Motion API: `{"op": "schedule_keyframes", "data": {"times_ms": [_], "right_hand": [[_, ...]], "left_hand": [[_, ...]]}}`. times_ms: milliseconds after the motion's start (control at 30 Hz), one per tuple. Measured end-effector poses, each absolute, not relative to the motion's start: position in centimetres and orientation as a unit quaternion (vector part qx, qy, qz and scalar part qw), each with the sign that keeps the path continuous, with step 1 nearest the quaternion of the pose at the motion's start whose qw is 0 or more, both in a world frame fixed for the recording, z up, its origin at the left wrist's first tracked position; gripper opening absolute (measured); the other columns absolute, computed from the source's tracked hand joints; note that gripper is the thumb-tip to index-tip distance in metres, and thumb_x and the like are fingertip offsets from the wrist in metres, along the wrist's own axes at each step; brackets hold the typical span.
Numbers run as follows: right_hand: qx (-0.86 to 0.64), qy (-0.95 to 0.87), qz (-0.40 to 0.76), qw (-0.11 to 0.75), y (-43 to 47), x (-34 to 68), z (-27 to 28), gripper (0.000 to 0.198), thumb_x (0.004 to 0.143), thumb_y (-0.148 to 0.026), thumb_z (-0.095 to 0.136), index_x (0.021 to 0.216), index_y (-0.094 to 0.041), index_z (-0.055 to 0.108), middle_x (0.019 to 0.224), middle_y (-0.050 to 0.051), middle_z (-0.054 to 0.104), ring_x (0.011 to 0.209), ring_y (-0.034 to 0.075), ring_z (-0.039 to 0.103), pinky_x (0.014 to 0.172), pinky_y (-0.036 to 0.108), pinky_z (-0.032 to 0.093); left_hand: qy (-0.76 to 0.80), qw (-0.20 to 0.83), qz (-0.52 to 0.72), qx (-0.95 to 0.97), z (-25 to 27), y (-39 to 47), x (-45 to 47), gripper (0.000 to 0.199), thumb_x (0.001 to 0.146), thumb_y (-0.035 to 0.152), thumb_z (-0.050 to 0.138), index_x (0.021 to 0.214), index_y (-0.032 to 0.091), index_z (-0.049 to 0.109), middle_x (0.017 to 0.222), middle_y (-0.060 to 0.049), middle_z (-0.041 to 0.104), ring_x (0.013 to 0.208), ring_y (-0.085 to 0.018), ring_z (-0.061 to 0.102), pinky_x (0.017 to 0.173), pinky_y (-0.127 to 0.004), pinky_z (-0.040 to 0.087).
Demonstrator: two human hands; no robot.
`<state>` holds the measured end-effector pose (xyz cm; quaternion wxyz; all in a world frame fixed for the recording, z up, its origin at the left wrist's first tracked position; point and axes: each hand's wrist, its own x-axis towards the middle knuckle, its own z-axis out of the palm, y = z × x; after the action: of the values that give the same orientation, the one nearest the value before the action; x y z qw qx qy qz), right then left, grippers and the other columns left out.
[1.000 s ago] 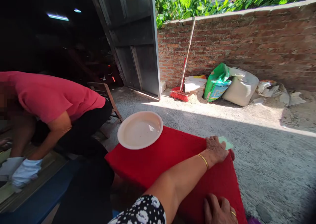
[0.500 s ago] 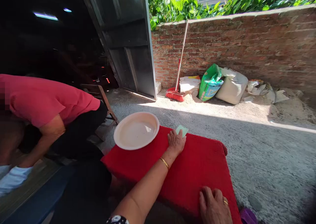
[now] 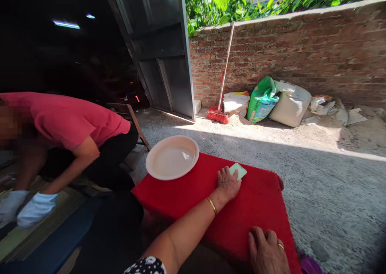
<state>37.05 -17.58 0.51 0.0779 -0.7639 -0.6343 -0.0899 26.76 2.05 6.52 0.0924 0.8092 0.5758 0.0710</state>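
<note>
In the head view, the person's left hand [image 3: 228, 184] is stretched over the red surface [image 3: 256, 213], with a yellow bracelet [image 3: 211, 205] at the wrist. Its fingers are closed on a pale green flat piece [image 3: 239, 170], which lies near the far edge of this surface; the thumb is upon it, and the rest of the grip is partly hidden. The right hand [image 3: 268, 253], with a ring [image 3: 280, 246], rests on the near right part, its fingers bent and a little apart. At the far left corner stands a wide pale basin [image 3: 170, 159]. On the left, another person in a red shirt [image 3: 69, 117] bends low, wearing white gloves [image 3: 37, 209]. Behind, a red broom [image 3: 218, 116], a green sack [image 3: 261, 101] and a white sack [image 3: 291, 105] are near the brick wall [image 3: 280, 56].
</note>
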Motion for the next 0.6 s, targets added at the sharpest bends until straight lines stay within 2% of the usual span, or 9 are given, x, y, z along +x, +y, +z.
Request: {"op": "schedule_keyframes", "data": {"times_ms": [67, 200, 300, 467, 600], "right_hand": [[-0.767, -0.630, -0.094, 0.078, -17.5, 36.8, 0.8, 0.026, 0.095, -0.032, 0.049, 0.102, -0.025, 0.073, 0.090, 0.009, 0.063, 0.079, 0.024, 0.064, 0.072, 0.035, 0.050], [-0.776, -0.619, -0.098, 0.077, -17.4, 36.4, 1.4, 0.024, 0.094, -0.031, 0.052, 0.101, -0.024, 0.074, 0.090, 0.010, 0.063, 0.079, 0.025, 0.064, 0.072, 0.036, 0.050], [-0.772, -0.624, -0.095, 0.075, -17.4, 36.6, 1.4, 0.024, 0.095, -0.030, 0.052, 0.100, -0.025, 0.075, 0.089, 0.009, 0.063, 0.077, 0.025, 0.064, 0.071, 0.036, 0.049], [-0.758, -0.642, -0.087, 0.071, -17.5, 37.4, 0.9, 0.025, 0.095, -0.030, 0.050, 0.100, -0.026, 0.074, 0.084, 0.007, 0.062, 0.073, 0.023, 0.063, 0.069, 0.035, 0.048], [-0.764, -0.633, -0.093, 0.080, -17.4, 37.3, 0.8, 0.024, 0.095, -0.031, 0.052, 0.100, -0.026, 0.074, 0.086, 0.008, 0.062, 0.074, 0.024, 0.064, 0.071, 0.036, 0.049]], "left_hand": [[0.652, 0.052, 0.065, 0.753, 7.3, 3.4, 21.5, 0.046, 0.096, 0.048, 0.049, 0.140, 0.032, 0.054, 0.131, -0.013, 0.054, 0.118, -0.030, 0.049, 0.100, -0.044, 0.040], [0.703, 0.027, 0.066, 0.708, 8.1, 3.3, 17.0, 0.047, 0.097, 0.043, 0.049, 0.141, 0.026, 0.053, 0.128, -0.016, 0.053, 0.118, -0.032, 0.051, 0.098, -0.043, 0.042], [0.652, 0.048, 0.089, 0.752, 7.4, 0.9, 20.6, 0.051, 0.097, 0.050, 0.048, 0.143, 0.028, 0.051, 0.134, -0.016, 0.051, 0.120, -0.032, 0.049, 0.102, -0.045, 0.041], [0.467, 0.110, 0.114, 0.870, 5.4, -2.3, 29.3, 0.061, 0.095, 0.061, 0.043, 0.148, 0.031, 0.043, 0.142, -0.015, 0.046, 0.123, -0.033, 0.046, 0.106, -0.050, 0.038], [0.491, 0.111, 0.080, 0.860, 5.6, -0.9, 27.8, 0.057, 0.095, 0.059, 0.046, 0.146, 0.032, 0.046, 0.142, -0.014, 0.046, 0.123, -0.033, 0.046, 0.106, -0.051, 0.037]]}}
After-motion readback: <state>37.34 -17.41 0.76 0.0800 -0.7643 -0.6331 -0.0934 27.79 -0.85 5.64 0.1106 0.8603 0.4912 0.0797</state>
